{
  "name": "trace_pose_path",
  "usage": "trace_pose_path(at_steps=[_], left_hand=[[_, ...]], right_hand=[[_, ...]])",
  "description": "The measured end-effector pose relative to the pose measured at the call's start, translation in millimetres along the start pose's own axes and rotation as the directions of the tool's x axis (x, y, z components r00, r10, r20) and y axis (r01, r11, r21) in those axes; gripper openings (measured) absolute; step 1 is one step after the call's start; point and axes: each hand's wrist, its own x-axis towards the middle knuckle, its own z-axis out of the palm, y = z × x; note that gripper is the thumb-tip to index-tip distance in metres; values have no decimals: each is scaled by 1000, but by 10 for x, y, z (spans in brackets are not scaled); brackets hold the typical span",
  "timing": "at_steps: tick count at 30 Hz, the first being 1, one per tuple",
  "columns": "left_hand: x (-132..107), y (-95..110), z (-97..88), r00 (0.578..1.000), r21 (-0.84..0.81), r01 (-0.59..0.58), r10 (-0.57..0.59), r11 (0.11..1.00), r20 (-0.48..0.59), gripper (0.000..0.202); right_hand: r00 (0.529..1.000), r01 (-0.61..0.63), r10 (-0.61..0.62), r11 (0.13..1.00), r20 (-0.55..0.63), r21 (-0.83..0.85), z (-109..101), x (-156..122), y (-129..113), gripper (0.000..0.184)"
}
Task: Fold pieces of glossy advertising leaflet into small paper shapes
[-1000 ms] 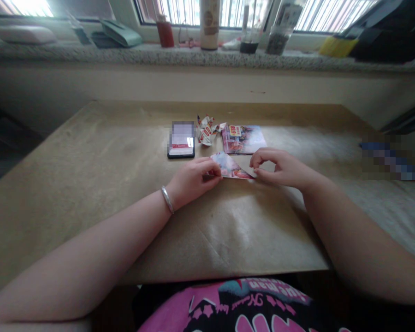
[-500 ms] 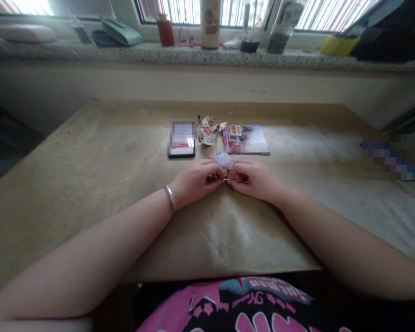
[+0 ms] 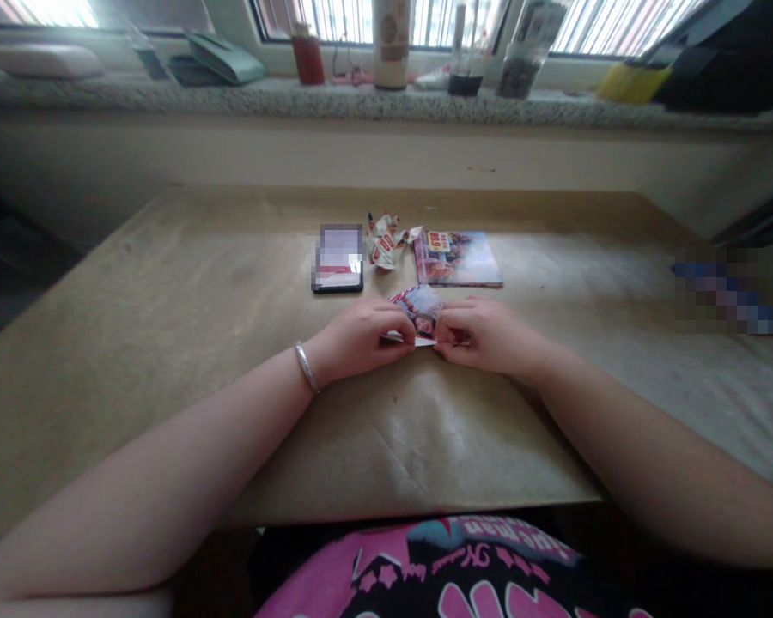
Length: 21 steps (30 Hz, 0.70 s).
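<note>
We have both hands on the paper, near the middle of the counter (image 3: pixel 335 463). Our left hand (image 3: pixel 357 339) holds its left part, thumb and fingers drawn narrow; our right hand (image 3: pixel 489 335) pinches the right part the same way, fingertips just beside the left ones. The printed side of the paper (image 3: pixel 422 300) shows above and between our fingers, and a white edge runs along its near side. A silver bangle (image 3: pixel 307 366) circles our left wrist.

Beyond the left hand lies the phone (image 3: pixel 338 259), its screen up and partly blurred. Right of it sits a crumpled wrapper (image 3: pixel 385 245), and next a booklet (image 3: pixel 460 260) with a yellow label lies flat, just past the paper. We cannot tell whether wrapper and booklet touch. Behind, a red bottle (image 3: pixel 307 60) stands on the speckled sill (image 3: pixel 232 101).
</note>
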Motion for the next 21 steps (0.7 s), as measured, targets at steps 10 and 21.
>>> trace_pose_path(at_steps=[10,21], left_hand=[[-54,-54,-113,1000,-49,21,-21,999,0,7],[-100,-47,-295,990,-107,115,-105,988,99,10]], right_hand=[[1000,-3,5,997,-19,74,-36,-36,60,16],[999,2,-8,988,35,151,7,-41,51,17]])
